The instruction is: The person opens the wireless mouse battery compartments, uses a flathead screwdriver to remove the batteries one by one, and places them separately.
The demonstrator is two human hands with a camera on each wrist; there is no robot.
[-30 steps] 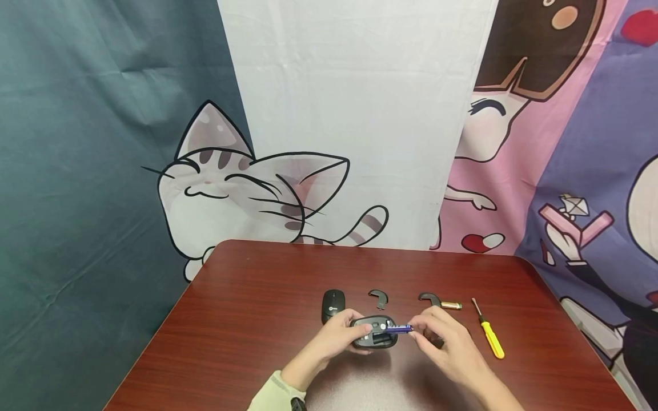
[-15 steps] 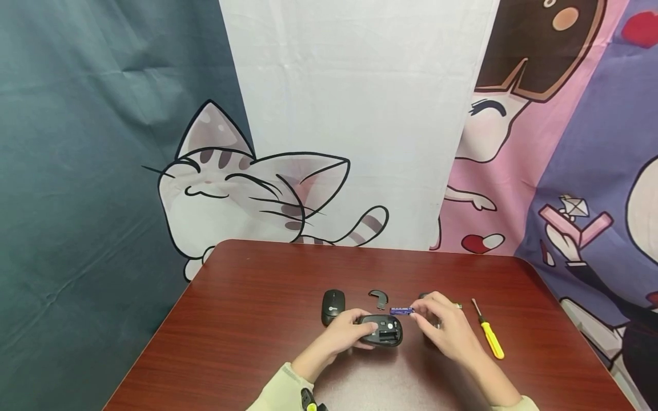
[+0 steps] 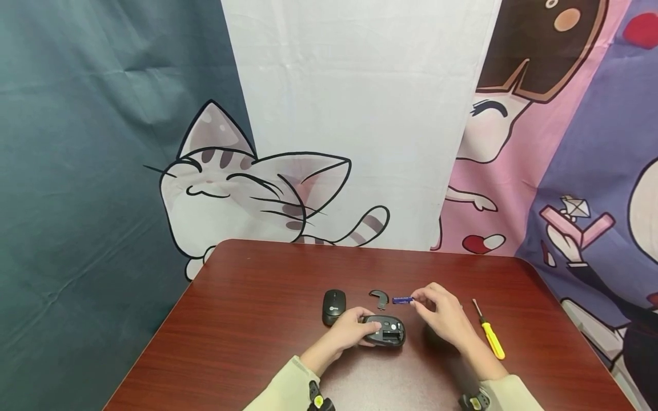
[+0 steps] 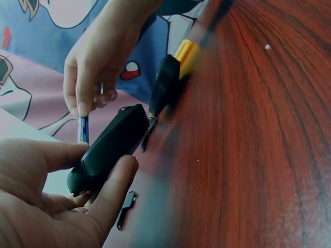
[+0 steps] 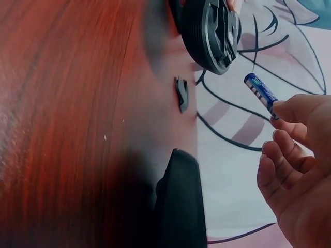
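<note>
My left hand [image 3: 350, 328] holds a black computer mouse [image 3: 386, 338] underside up, its battery compartment uncovered and dark inside. In the left wrist view the thumb and fingers grip that mouse [image 4: 111, 150] edge-on. To the right, my right hand [image 3: 443, 315] pinches a blue battery [image 3: 402, 300] by one end between thumb and fingertip. The right wrist view shows the battery [image 5: 261, 94] in the air, apart from the mouse [image 5: 209, 36]. A curved dark cover [image 3: 381, 297] lies on the table just left of the battery.
Another black mouse [image 3: 334, 305] sits upright beyond the left hand. A yellow-handled screwdriver [image 3: 492, 338] lies at the right. Near the right hand stands a black object [image 5: 181, 201], mostly hidden from the head view. The red-brown table [image 3: 247, 319] ends at a printed cloth backdrop.
The battery came away from the mouse in my right hand, moving farther back over the table. My left hand shifted slightly right with the mouse. The other cover and battery became hidden behind my right hand.
</note>
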